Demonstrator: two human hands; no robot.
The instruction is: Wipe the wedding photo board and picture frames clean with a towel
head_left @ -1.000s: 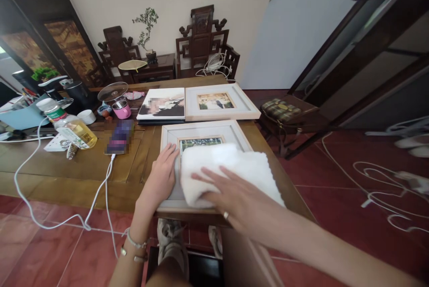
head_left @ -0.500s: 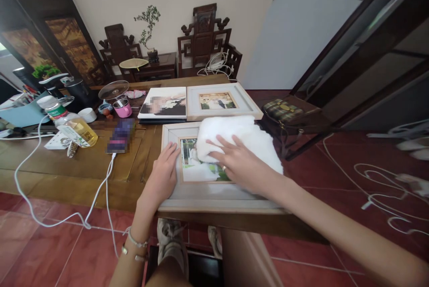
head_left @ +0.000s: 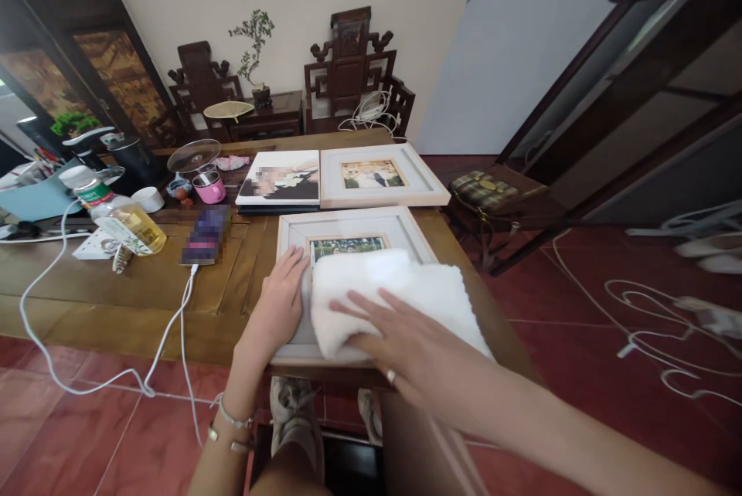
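Note:
A pale wooden picture frame (head_left: 353,222) lies flat at the near right corner of the wooden table (head_left: 144,280). My left hand (head_left: 278,303) rests open and flat on the frame's left border. My right hand (head_left: 399,338) presses flat, fingers spread, on a white folded towel (head_left: 394,291) that covers most of the frame's glass and lower part. Only the top strip of the photo shows above the towel.
A second framed photo (head_left: 382,175) and a photo album (head_left: 281,179) lie further back. To the left are a phone on a white cable (head_left: 204,237), a bottle of yellow liquid (head_left: 124,218), a pink cup (head_left: 209,188) and clutter. Carved chairs stand by the wall; cables lie on the red floor.
My right hand slid the towel to the frame's far right corner half a second ago, then back toward me over the lower part. The left hand stayed put.

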